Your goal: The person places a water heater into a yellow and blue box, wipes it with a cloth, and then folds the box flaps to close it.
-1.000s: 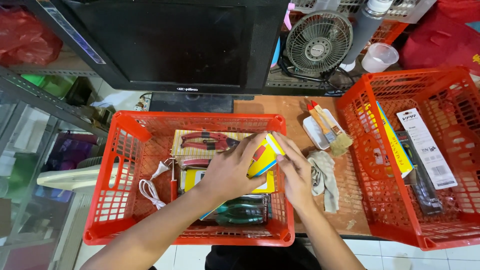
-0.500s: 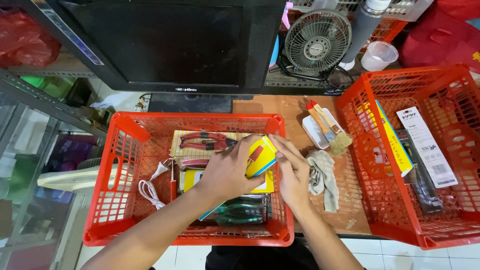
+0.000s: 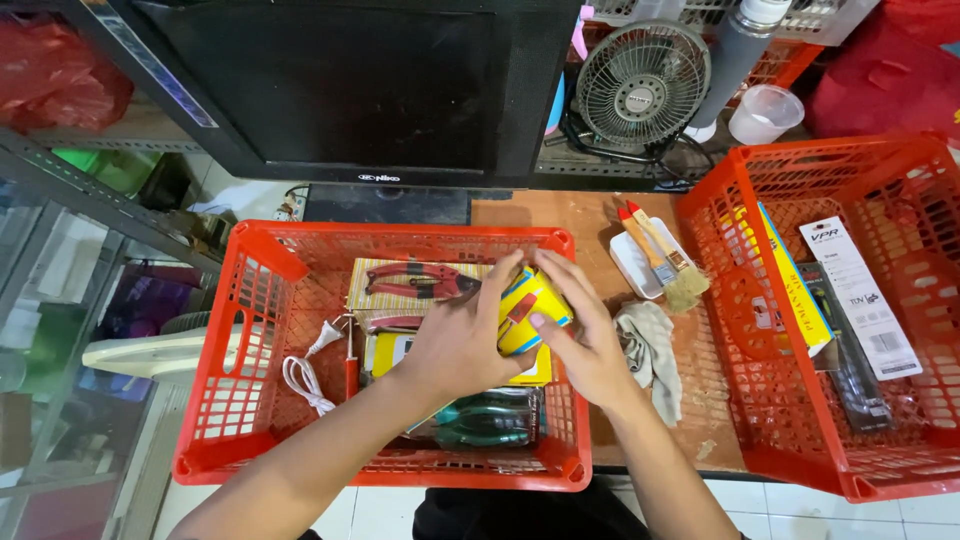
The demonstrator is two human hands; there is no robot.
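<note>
You are holding a yellow package [image 3: 528, 312] between both hands over the left red basket [image 3: 235, 400]. Your left hand [image 3: 462, 340] is wrapping its fingers over the package from nine o'clock, and your right hand [image 3: 585, 335] is pressing curled fingers against it from three o'clock. Under your wrists, green-handled pliers [image 3: 485, 422] are lying, possibly still packaged. At eleven o'clock, red-handled pliers [image 3: 420, 282] are resting on a card. Farther off, two paintbrushes [image 3: 662, 258] are sitting at one o'clock.
</note>
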